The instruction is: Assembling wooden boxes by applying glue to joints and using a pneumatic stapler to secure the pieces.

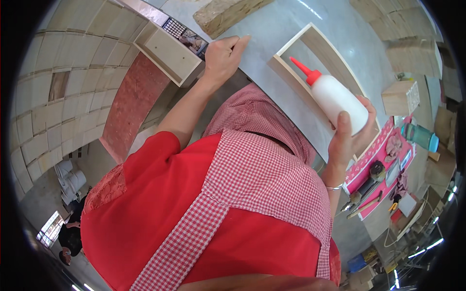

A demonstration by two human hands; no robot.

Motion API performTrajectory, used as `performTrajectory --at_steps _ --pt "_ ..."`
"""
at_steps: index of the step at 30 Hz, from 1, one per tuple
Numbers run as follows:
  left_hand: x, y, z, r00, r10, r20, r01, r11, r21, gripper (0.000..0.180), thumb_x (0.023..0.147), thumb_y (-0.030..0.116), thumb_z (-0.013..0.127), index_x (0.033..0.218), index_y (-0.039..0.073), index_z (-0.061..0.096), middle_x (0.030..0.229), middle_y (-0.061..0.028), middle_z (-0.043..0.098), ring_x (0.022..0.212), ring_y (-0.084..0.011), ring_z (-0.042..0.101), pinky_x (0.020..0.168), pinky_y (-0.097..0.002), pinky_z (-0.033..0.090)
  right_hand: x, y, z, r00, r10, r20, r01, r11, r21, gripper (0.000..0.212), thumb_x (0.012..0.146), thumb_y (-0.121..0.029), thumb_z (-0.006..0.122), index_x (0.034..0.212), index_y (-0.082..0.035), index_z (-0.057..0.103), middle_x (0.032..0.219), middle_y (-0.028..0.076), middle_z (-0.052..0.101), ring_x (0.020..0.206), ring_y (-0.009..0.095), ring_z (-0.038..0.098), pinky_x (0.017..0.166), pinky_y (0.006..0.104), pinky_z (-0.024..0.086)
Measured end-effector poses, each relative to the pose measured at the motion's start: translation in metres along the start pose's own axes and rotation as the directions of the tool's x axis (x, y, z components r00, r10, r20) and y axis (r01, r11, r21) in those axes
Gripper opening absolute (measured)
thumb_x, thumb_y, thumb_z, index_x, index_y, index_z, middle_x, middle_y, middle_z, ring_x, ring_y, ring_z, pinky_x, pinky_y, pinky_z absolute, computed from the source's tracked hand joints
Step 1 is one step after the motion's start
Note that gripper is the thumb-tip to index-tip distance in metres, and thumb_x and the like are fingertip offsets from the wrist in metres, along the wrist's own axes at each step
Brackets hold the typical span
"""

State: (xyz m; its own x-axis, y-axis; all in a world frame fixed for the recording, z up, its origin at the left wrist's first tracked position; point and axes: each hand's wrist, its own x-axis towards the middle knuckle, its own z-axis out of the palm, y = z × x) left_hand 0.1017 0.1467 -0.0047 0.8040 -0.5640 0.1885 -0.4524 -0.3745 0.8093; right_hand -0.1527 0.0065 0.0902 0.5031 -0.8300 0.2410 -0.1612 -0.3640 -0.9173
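Observation:
My right hand [347, 133] is wrapped round a white squeeze bottle [340, 103] with a red pointed nozzle. The bottle is tilted, its nozzle toward the upper left, above a rectangular wooden frame [335, 51] on the grey table [272, 63]. Whether the nozzle touches the wood, I cannot tell. At the table's near-left edge, my left hand [223, 58] is curled closed with one digit stretched out. Anything inside its curled fingers is hidden. Just left of that hand, an open wooden box [167, 53] stands tilted in view.
Stacked wooden pieces [63, 92] line the left side. A wrapped block [225, 14] lies at the table's far edge. To the right are a wooden block [400, 97], a teal bottle [418, 136], and a pink cloth [371, 150] holding tools, including a hammer [365, 206]. Another person [72, 237] is at lower left.

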Motion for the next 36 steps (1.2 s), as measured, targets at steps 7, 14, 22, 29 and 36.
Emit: performTrajectory --at_steps 7,14,22,29,36 --pt "0.003 -0.006 0.006 0.995 0.092 -0.027 -0.088 0.990 0.111 0.039 0.096 0.030 0.057 0.074 -0.001 0.053 0.061 -0.0165 0.047 0.052 -0.0245 0.044 0.052 -0.0368 0.037 0.006 -0.011 0.021 0.991 0.008 0.130 -0.014 0.999 0.048 0.055 0.081 -0.019 0.077 0.123 -0.002 0.046 0.118 0.012 0.053 0.108 0.021 0.055 0.094 0.0333 0.045" --pt "0.002 -0.009 0.007 0.997 0.073 -0.012 -0.071 0.990 0.124 0.034 0.098 0.032 0.050 0.082 0.003 0.059 0.067 -0.0148 0.057 0.060 -0.0278 0.058 0.057 -0.0384 0.043 0.010 -0.008 0.024 0.985 -0.085 0.152 0.085 0.996 0.001 0.055 0.078 -0.014 0.079 0.120 0.000 0.046 0.115 0.012 0.054 0.104 0.020 0.056 0.087 0.0320 0.049" --pt "0.001 -0.005 0.003 0.999 0.025 0.025 -0.026 0.999 0.045 0.031 0.099 0.028 0.048 0.084 0.003 0.061 0.070 -0.0127 0.060 0.064 -0.0267 0.060 0.061 -0.0363 0.045 0.018 -0.007 0.026 0.994 -0.054 0.092 0.055 0.998 -0.002 0.053 0.080 -0.014 0.079 0.119 0.000 0.046 0.114 0.012 0.053 0.103 0.019 0.056 0.087 0.0316 0.049" --pt "0.001 -0.007 0.005 0.999 0.046 -0.005 -0.046 0.999 -0.005 0.026 0.098 0.025 0.049 0.092 0.004 0.064 0.074 -0.0122 0.062 0.066 -0.0256 0.060 0.063 -0.0354 0.046 0.033 -0.002 0.028 0.994 -0.105 0.027 0.107 0.992 -0.068 0.046 0.085 -0.016 0.075 0.119 -0.001 0.048 0.113 0.009 0.055 0.100 0.016 0.057 0.083 0.0286 0.050" --pt "0.002 -0.006 0.004 0.995 0.096 -0.012 -0.096 0.995 0.009 0.016 0.090 0.014 0.063 0.098 0.004 0.072 0.077 -0.0119 0.064 0.067 -0.0193 0.060 0.061 -0.0299 0.045 0.057 0.007 0.033 0.994 -0.075 -0.082 0.067 0.994 -0.091 0.047 0.083 -0.021 0.077 0.115 0.000 0.050 0.105 0.010 0.057 0.090 0.016 0.058 0.070 0.0269 0.051"
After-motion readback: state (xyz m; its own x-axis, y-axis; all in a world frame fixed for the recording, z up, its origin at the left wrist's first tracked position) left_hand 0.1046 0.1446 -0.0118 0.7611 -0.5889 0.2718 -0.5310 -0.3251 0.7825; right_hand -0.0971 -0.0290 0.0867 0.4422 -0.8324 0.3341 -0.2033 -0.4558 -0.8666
